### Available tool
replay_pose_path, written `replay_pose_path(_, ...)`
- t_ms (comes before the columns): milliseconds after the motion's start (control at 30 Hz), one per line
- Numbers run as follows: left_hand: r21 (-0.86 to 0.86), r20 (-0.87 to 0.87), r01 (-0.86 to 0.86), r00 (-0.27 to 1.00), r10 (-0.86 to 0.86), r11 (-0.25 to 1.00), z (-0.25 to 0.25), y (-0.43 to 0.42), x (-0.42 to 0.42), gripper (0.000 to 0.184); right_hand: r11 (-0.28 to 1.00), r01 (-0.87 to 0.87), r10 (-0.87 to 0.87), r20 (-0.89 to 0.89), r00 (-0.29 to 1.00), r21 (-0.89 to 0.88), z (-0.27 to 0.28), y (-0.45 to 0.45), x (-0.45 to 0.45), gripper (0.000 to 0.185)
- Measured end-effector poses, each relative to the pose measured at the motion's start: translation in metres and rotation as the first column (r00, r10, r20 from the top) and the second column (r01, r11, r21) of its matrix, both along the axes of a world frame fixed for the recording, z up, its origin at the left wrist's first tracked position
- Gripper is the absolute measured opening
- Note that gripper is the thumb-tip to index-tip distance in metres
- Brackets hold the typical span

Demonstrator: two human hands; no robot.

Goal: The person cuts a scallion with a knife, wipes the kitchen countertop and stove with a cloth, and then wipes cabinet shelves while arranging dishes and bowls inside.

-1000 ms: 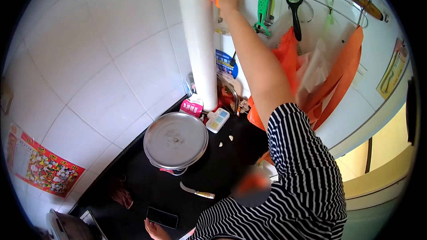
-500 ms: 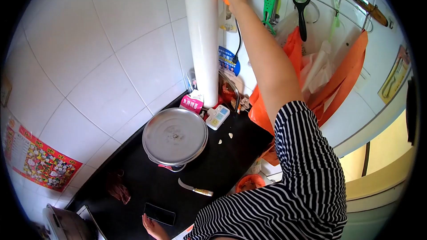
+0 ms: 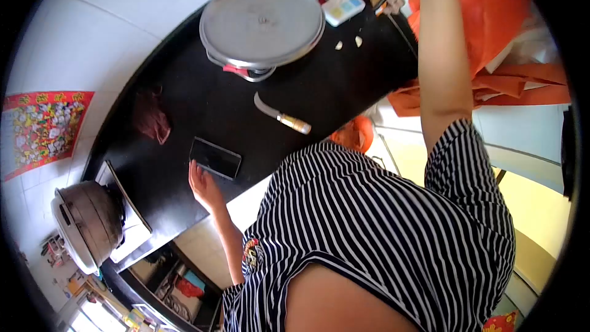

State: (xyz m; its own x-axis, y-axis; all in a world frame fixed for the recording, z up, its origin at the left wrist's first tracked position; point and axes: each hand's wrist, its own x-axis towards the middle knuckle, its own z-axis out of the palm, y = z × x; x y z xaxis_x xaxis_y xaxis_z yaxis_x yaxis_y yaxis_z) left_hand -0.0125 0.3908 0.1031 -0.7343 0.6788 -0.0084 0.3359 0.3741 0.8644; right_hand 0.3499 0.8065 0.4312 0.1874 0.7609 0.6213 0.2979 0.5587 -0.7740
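Observation:
My left hand is at the counter's front side, its fingers stretched out and holding nothing. Its fingertips are beside the lower left edge of a black smartphone; whether they touch it I cannot tell. My right forearm reaches up past the top edge of the view, so the right hand is out of sight. Between the phone and a lidded metal pot lies a knife with a curved blade and a light handle. Two small white pieces lie on the black counter near the pot.
A dark reddish cloth lies on the counter's left part. Behind the pot is a white timer-like device with coloured panels. A cooking pot stands at the lower left. Orange bags hang at the right, above an orange-red bowl.
The view has tilted down, so the wall rack is gone from it. My right hand, earlier at the rack with an orange object, has left the frame. My left hand is still beside the phone.

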Motion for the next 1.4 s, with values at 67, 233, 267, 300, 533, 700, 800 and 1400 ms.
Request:
replay_pose_path(67,-0.023,-0.043,0.039,0.998,-0.04,0.999,-0.01,-0.009,-0.006,0.047,0.934,-0.27,0.274,-0.018,0.962,-0.232,-0.089,-0.068,-0.015,0.029)
replay_pose_path(233,-0.082,-0.102,0.087,0.99,-0.095,0.993,0.0,-0.016,-0.012,0.046,0.588,-0.31,0.688,0.259,0.678,-0.747,-0.264,-0.176,-0.029,0.02)
replay_pose_path(267,-0.068,-0.116,0.085,0.989,-0.093,0.994,0.0,-0.017,-0.014,0.046,0.682,-0.257,0.66,0.426,0.618,-0.684,-0.286,-0.196,-0.028,0.028)
replay_pose_path(300,-0.029,-0.121,0.09,0.988,-0.093,0.995,-0.002,-0.016,-0.017,0.046,0.623,-0.18,0.682,0.416,0.601,-0.761,-0.292,-0.212,-0.032,0.032)
replay_pose_path(533,-0.006,-0.11,0.171,0.979,-0.171,0.985,0.013,-0.004,-0.024,0.045,0.647,0.069,0.636,0.588,0.499,-0.759,-0.326,-0.261,-0.055,0.04)
replay_pose_path(700,0.014,-0.107,0.203,0.974,-0.201,0.979,0.012,0.001,-0.028,0.044,0.639,-0.006,0.592,0.487,0.642,-0.769,-0.33,-0.267,-0.044,0.025)
replay_pose_path(800,0.04,-0.104,0.217,0.972,-0.212,0.975,0.005,0.002,-0.032,0.044,0.623,-0.063,0.579,0.406,0.708,-0.779,-0.323,-0.273,-0.026,0.027)
replay_pose_path(1400,-0.049,0.759,0.118,0.649,-0.04,0.992,0.063,0.281,0.051,0.029,0.354,-0.191,0.059,-0.182,0.982,-0.916,-0.311,-0.273,0.039,0.049)
